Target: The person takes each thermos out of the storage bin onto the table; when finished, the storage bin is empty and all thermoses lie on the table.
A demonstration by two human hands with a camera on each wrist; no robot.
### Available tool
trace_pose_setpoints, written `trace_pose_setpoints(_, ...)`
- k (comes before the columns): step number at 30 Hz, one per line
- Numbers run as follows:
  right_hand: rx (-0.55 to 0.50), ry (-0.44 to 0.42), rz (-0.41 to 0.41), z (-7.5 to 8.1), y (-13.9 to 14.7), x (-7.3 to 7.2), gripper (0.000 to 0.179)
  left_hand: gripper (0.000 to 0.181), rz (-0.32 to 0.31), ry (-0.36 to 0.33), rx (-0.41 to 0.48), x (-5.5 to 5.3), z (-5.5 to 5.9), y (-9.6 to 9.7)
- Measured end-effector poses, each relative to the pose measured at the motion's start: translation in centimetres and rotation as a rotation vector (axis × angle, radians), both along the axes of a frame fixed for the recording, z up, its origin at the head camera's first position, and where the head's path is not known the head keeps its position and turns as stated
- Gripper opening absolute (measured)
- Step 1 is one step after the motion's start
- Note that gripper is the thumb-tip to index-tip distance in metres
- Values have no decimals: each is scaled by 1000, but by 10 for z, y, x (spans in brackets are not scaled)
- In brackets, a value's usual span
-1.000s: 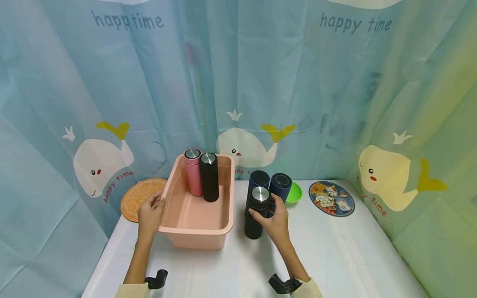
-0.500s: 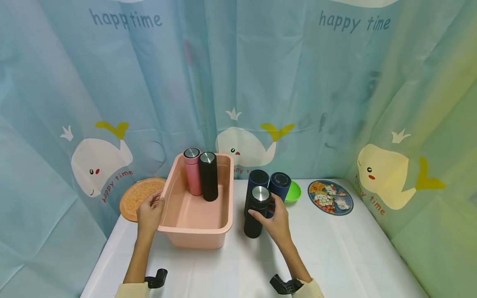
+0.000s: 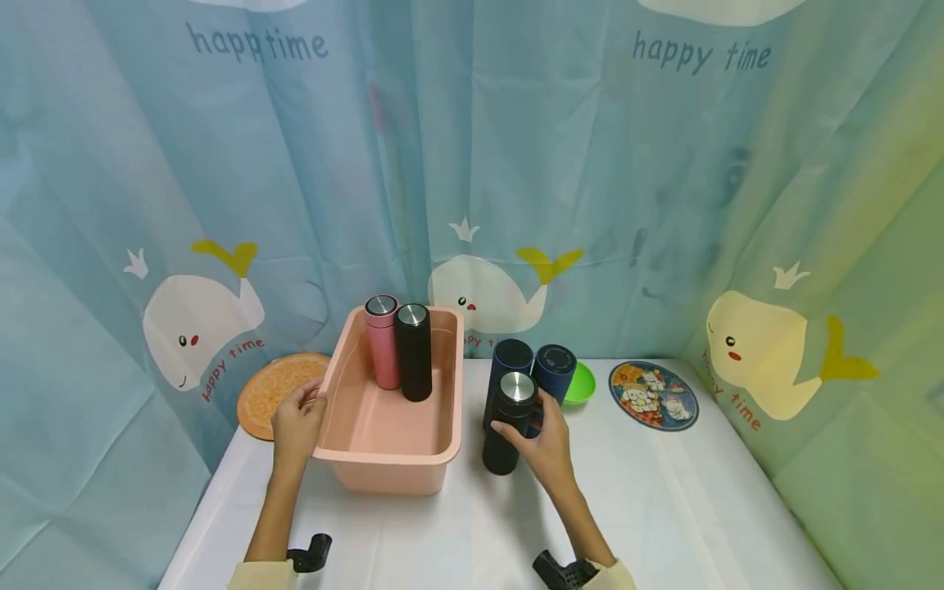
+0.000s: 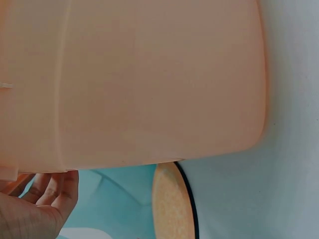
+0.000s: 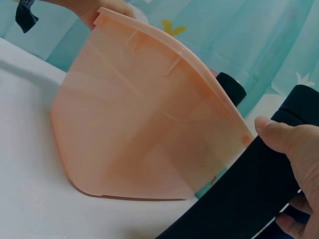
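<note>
My left hand (image 3: 298, 422) grips the left rim of a pink plastic tub (image 3: 456, 393), its fingertips curled at the edge in the left wrist view. Inside the tub, a pink thermos (image 3: 383, 352) and a black thermos (image 3: 415, 360) stand upright side by side at the back. Right of the tub, my right hand (image 3: 546, 438) holds another black thermos (image 3: 501, 447) near its top, thumb in front and fingers behind. That thermos (image 5: 249, 184) is upright on the table. Two dark blue thermoses stand just behind it, one at the left (image 3: 511, 356) and one at the right (image 3: 555, 369), partly hidden.
A bright green bowl (image 3: 581, 383) shows behind the blue thermoses. A round cartoon mat (image 3: 654, 395) lies at the back right, and an orange round mat (image 3: 273, 393) lies left of the tub. A printed curtain (image 3: 531, 164) hangs along the table's back edge.
</note>
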State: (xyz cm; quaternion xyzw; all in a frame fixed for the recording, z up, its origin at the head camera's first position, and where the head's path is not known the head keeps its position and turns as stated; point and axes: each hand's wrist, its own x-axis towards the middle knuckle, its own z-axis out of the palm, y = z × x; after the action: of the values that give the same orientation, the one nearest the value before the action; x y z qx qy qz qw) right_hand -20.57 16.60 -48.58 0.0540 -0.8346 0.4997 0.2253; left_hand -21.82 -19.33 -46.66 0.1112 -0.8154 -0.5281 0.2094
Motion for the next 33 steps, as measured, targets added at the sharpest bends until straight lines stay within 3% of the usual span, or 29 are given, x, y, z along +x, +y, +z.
trace_pose_setpoints(17,-31,66,-30,2,-4,0,85,33,1,3,-23,-1,0,0)
trace_pose_setpoints(33,-48,124,-50,15,-5,4,85,33,-1,16,-18,0,0,0)
